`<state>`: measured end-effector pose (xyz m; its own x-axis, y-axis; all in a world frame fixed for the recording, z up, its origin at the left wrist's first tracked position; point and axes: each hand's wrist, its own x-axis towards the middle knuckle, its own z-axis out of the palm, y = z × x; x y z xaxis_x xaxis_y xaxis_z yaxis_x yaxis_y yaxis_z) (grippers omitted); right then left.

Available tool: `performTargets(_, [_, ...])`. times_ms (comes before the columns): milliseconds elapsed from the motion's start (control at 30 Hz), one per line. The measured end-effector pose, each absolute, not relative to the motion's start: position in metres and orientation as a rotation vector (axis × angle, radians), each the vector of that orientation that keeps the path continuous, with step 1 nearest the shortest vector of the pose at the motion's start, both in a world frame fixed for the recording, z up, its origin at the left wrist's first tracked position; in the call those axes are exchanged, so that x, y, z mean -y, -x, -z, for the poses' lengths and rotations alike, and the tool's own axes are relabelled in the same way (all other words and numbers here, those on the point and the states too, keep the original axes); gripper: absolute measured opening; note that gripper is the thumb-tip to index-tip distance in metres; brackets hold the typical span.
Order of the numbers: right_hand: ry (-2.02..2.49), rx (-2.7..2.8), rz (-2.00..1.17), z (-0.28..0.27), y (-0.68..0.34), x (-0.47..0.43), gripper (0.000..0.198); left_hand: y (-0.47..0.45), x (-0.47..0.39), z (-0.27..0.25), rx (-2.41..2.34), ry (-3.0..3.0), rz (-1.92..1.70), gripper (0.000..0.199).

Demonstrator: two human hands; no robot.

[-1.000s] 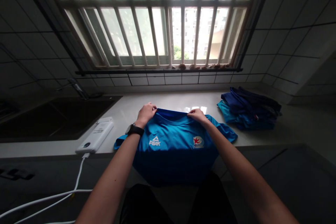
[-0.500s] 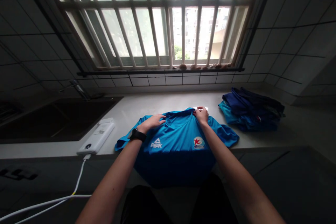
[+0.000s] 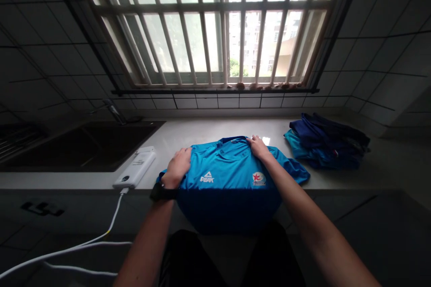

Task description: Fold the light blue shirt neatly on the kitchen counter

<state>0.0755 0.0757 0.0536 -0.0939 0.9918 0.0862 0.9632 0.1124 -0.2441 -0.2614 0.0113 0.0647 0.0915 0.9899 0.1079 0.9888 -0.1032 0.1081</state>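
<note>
A blue T-shirt (image 3: 229, 166) lies front up on the counter, with its lower part hanging over the front edge. It bears a white PEAK logo and a round badge with a red star. My left hand (image 3: 178, 166), with a black watch at the wrist, is closed on the shirt's shoulder and sleeve at the left. At the right side of the collar, my right hand (image 3: 259, 147) pinches the fabric. Both sets of fingertips are partly hidden. The left sleeve is mostly covered by my hand; the right one lies spread beside my forearm.
A heap of blue and dark navy clothes (image 3: 326, 141) lies to the right on the counter (image 3: 188, 128). On the left, a white power bank (image 3: 136, 168) with a plugged-in white cable (image 3: 114, 219) sits near a dark sink (image 3: 87, 143). Behind is a barred window (image 3: 215, 22).
My left hand has moved from beside the collar outward to the left shoulder and closed on the fabric there. My right hand stays by the collar. The view has shifted slightly left.
</note>
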Motion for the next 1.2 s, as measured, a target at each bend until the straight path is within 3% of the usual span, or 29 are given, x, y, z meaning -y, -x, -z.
performTargets(133, [1.947, 2.174, -0.179, -0.063, -0.057, -0.059, 0.056, 0.294, 0.023, -0.067, -2.443, -1.927, -0.16, 0.031])
performTargets(267, [2.078, 2.207, -0.401, -0.059, -0.033, -0.029, 0.064, 0.309, 0.032, -0.068, -2.563, -1.689, -0.457, 0.021])
performTargets(467, [2.14, 2.21, -0.313, -0.04, -0.022, -0.009, 0.069, 0.288, 0.024, -0.08, -2.768, -1.654, -0.949, 0.038])
performTargets(600, [2.13, 2.184, -0.307, -0.037, -0.023, -0.01, 0.069, 0.22, 0.005, -0.078, -2.184, -2.267, -0.657, 0.034])
performTargets(700, [2.098, 2.136, -0.359, -0.035, -0.027, -0.013, 0.072, 0.172, -0.008, -0.063, -1.936, -2.425, -0.403, 0.043])
performTargets(833, [2.039, 2.063, -0.454, -0.038, -0.039, -0.025, 0.075, 0.15, -0.014, -0.042, -1.977, -2.375, -0.218, 0.053])
performTargets(1000, [1.806, 2.029, -0.56, -0.055, -0.074, -0.041, 0.061, 0.156, -0.015, -0.038, -1.965, -2.352, -0.207, 0.056])
performTargets(1100, [1.76, 1.953, -0.388, -0.061, -0.12, -0.028, 0.063, 0.156, -0.016, -0.039, -1.975, -2.352, -0.229, 0.056])
performTargets(1200, [2.003, 1.78, -0.178, -0.059, -0.178, 0.002, 0.053, 0.155, -0.018, -0.036, -1.979, -2.355, -0.25, 0.056])
